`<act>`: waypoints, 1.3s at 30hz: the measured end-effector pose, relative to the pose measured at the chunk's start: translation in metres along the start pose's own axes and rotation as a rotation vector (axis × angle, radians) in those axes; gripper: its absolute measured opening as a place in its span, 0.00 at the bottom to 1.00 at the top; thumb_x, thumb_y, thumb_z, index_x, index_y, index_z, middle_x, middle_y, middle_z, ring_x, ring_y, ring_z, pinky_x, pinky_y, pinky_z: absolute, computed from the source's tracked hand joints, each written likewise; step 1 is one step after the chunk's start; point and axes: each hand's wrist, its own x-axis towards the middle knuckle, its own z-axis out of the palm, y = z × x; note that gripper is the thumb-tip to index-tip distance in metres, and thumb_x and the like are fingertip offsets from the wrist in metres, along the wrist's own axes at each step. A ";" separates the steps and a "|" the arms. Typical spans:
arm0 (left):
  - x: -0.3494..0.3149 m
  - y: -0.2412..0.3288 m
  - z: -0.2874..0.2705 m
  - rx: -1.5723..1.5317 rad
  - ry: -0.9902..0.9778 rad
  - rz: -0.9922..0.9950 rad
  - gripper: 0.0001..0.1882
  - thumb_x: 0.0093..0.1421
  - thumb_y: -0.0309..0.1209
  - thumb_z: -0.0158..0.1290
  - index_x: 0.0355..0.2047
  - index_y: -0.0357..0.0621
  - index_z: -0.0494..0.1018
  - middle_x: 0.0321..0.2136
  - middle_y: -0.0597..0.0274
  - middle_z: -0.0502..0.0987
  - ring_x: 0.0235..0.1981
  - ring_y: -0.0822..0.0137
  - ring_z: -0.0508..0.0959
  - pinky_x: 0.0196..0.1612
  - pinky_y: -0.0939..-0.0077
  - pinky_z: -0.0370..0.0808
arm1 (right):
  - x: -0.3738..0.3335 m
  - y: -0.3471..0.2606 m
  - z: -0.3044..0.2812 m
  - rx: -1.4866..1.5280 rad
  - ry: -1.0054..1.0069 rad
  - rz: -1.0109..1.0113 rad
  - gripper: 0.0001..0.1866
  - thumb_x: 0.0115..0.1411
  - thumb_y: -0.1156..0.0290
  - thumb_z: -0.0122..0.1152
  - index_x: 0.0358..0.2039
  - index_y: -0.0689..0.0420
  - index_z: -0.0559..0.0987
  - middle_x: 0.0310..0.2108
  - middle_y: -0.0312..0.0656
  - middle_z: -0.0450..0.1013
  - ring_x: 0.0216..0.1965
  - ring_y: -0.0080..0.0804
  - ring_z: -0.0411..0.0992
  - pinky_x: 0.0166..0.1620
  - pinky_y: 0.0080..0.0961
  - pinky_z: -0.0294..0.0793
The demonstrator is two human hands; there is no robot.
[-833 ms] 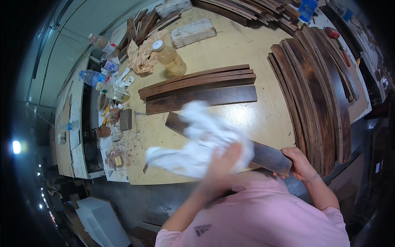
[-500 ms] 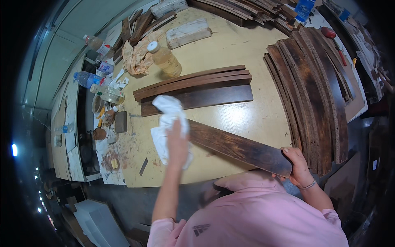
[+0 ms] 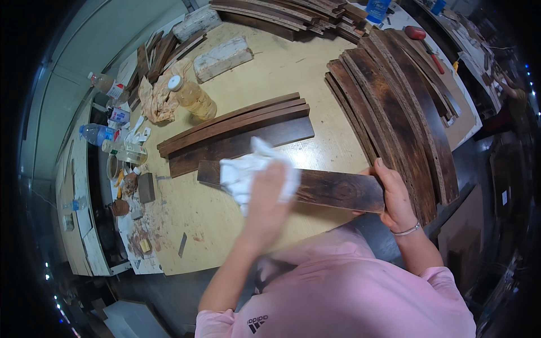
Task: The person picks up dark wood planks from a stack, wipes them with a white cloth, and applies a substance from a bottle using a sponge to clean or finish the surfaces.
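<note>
A dark brown wooden board (image 3: 344, 190) lies slantwise over the near part of the yellowish table (image 3: 197, 225). My right hand (image 3: 394, 190) grips its right end, thumb on top and fingers underneath. Against the board's upper face, left of its middle, my left hand (image 3: 269, 188) presses a white cloth (image 3: 242, 176); the hand is blurred by motion. Just beyond lie several dark wooden strips (image 3: 242, 128), some on edge and one flat. A stack of brown boards (image 3: 389, 118) stands close to my right hand.
Farther off are a jar of yellowish liquid (image 3: 194, 100), crumpled tan paper (image 3: 158, 101) and a whitish block (image 3: 223, 58). Several bottles (image 3: 127, 151) line the left side. More wooden strips (image 3: 276, 19) are piled at the back. A red-handled tool (image 3: 437, 62) lies far right.
My left hand has slid the cloth rightward along the board. The board's right end has risen away from my body, so it lies more level. The view has shifted slightly right.
</note>
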 end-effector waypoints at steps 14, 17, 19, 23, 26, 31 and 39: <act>0.006 0.066 -0.010 -0.161 -0.189 0.389 0.42 0.53 0.42 0.59 0.64 0.36 0.57 0.64 0.46 0.59 0.66 0.44 0.57 0.66 0.46 0.52 | -0.029 0.036 0.023 0.107 0.217 -0.160 0.25 0.68 0.54 0.48 0.31 0.67 0.77 0.25 0.44 0.76 0.21 0.32 0.77 0.20 0.30 0.80; 0.002 0.061 -0.007 -0.194 -0.187 0.435 0.39 0.55 0.42 0.56 0.64 0.37 0.59 0.63 0.46 0.61 0.65 0.45 0.60 0.65 0.48 0.55 | -0.041 0.034 0.048 0.034 0.350 -0.230 0.22 0.67 0.57 0.51 0.31 0.66 0.77 0.25 0.44 0.76 0.21 0.32 0.77 0.21 0.29 0.80; -0.009 0.022 -0.015 -0.144 -0.157 0.327 0.38 0.54 0.38 0.59 0.63 0.37 0.60 0.63 0.47 0.61 0.64 0.46 0.62 0.64 0.50 0.58 | -0.057 0.029 0.040 0.038 0.237 -0.061 0.19 0.66 0.60 0.53 0.31 0.66 0.76 0.25 0.45 0.76 0.21 0.32 0.77 0.22 0.29 0.80; -0.051 -0.127 -0.025 0.074 0.086 -0.130 0.30 0.60 0.27 0.47 0.64 0.36 0.59 0.63 0.46 0.62 0.66 0.52 0.59 0.68 0.62 0.53 | -0.064 0.044 0.040 0.076 0.229 -0.064 0.14 0.64 0.67 0.57 0.31 0.67 0.76 0.25 0.47 0.76 0.21 0.35 0.77 0.22 0.30 0.80; -0.068 -0.174 -0.049 -0.033 0.099 -0.381 0.29 0.62 0.26 0.43 0.65 0.35 0.57 0.65 0.47 0.59 0.68 0.54 0.56 0.70 0.65 0.47 | -0.069 0.048 0.041 0.043 0.167 -0.085 0.08 0.60 0.73 0.59 0.32 0.67 0.76 0.26 0.47 0.76 0.22 0.36 0.77 0.23 0.32 0.81; -0.054 -0.045 -0.012 -0.121 -0.023 0.128 0.32 0.59 0.31 0.51 0.64 0.38 0.59 0.64 0.48 0.60 0.67 0.52 0.58 0.69 0.60 0.51 | -0.060 0.055 0.032 0.070 0.161 -0.031 0.06 0.59 0.74 0.58 0.32 0.65 0.75 0.27 0.48 0.76 0.23 0.38 0.78 0.24 0.36 0.82; -0.092 -0.176 -0.053 -0.436 0.273 -0.780 0.19 0.65 0.29 0.49 0.53 0.31 0.70 0.46 0.53 0.77 0.45 0.62 0.77 0.50 0.65 0.72 | -0.067 0.079 0.009 0.114 0.117 0.032 0.09 0.57 0.74 0.60 0.35 0.66 0.75 0.30 0.50 0.77 0.27 0.42 0.79 0.27 0.43 0.84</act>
